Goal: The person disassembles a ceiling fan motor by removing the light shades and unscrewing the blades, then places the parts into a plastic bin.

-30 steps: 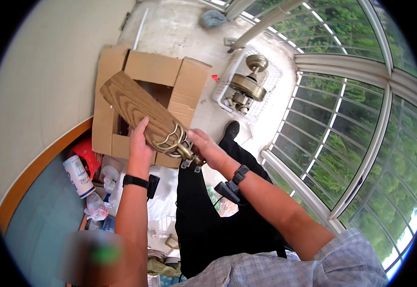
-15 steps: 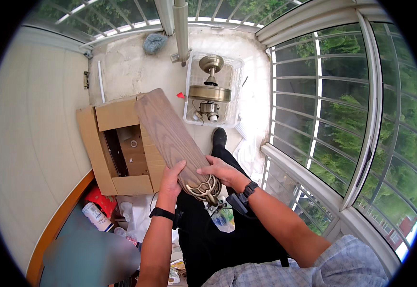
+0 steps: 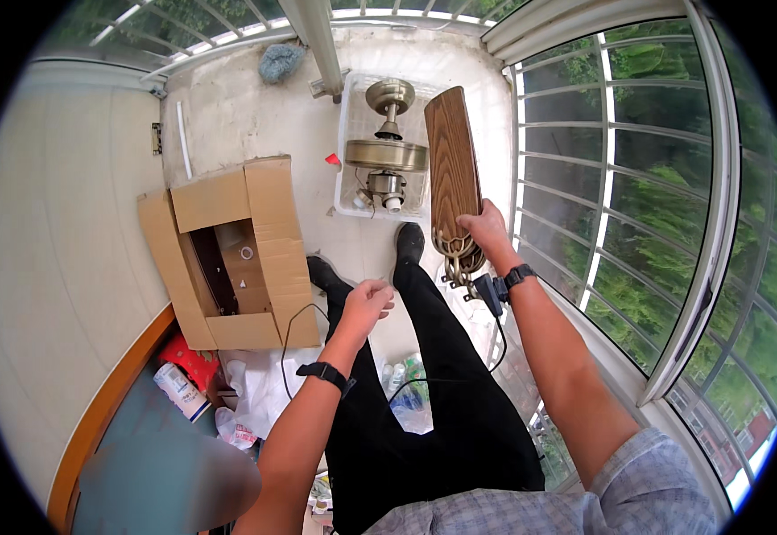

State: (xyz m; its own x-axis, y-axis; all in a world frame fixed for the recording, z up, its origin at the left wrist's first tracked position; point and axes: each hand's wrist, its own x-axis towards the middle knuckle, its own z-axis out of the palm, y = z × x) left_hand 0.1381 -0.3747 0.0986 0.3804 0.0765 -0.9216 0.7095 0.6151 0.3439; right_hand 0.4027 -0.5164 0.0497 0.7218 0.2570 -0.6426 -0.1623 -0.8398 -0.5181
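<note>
Fan blade [image 3: 454,165] sits right of the clear basket [image 3: 344,169], the right hand [image 3: 488,234] clasping its near end beside the brass bracket [image 3: 457,250]; the left hand [image 3: 364,308] hangs half-curled, empty. Looks stiff and, I'd guess, bracket-heavy, so best gripped there.

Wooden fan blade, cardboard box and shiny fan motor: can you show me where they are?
Wooden fan blade [image 3: 453,159]: head view, middle of its grained face.
Cardboard box [image 3: 278,254]: head view, its right-hand flap.
Shiny fan motor [image 3: 387,155]: head view, its wide brassy band.
</note>
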